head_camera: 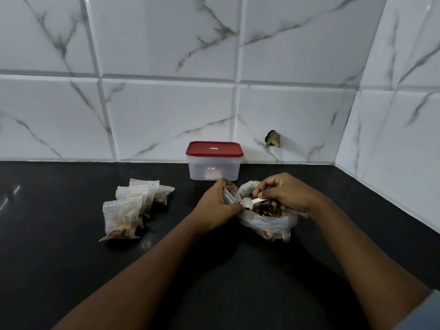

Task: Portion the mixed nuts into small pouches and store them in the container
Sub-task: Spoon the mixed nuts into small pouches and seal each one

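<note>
My left hand [217, 206] grips a small clear pouch [230, 194] and holds its mouth open beside the big plastic bag of mixed nuts [266, 217]. My right hand [284, 192] pinches the handle of a small white scoop [248, 202], whose bowl sits between the pouch and the nuts. A clear container with a red lid [214, 160], lid on, stands against the wall just behind my hands. Three filled pouches [133, 206] lie in a cluster on the left of the black counter [71, 186].
White marble-pattern tiles form the back wall and the right wall, meeting in a corner at the far right. A small dark fitting [273, 138] sticks out of the back wall to the right of the container.
</note>
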A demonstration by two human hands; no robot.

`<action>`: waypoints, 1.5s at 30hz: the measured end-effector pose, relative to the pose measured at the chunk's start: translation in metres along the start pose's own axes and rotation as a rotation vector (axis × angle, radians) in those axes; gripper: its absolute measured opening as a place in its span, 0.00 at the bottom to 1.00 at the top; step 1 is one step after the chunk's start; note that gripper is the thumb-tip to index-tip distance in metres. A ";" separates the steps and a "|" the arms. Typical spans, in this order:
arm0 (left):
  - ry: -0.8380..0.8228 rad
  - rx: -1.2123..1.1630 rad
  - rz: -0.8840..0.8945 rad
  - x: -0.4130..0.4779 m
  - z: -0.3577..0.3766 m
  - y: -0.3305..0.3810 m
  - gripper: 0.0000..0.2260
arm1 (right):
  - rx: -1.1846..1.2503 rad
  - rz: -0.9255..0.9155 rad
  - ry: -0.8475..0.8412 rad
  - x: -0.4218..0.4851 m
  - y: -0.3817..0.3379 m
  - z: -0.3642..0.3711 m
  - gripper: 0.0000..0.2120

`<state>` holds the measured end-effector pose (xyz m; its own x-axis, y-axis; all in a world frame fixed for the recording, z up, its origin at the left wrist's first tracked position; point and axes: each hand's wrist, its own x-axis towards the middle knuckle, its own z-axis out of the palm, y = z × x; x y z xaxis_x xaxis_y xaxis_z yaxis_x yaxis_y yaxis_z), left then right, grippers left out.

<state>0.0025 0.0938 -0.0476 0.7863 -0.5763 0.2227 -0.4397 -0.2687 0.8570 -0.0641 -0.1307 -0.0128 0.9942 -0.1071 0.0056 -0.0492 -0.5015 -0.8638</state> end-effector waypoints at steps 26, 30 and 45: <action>-0.002 -0.053 0.007 0.000 0.000 -0.001 0.18 | -0.096 -0.244 0.124 -0.013 -0.023 -0.006 0.08; 0.002 -0.029 0.000 -0.001 0.001 -0.001 0.19 | -0.436 -0.147 0.211 -0.015 -0.015 -0.029 0.08; -0.013 -0.014 -0.008 0.000 -0.001 0.002 0.20 | -0.383 -0.103 0.141 -0.004 -0.004 -0.007 0.08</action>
<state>0.0019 0.0940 -0.0458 0.7840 -0.5840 0.2101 -0.4274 -0.2625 0.8651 -0.0682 -0.1340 -0.0061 0.9742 -0.1433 0.1741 -0.0089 -0.7959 -0.6053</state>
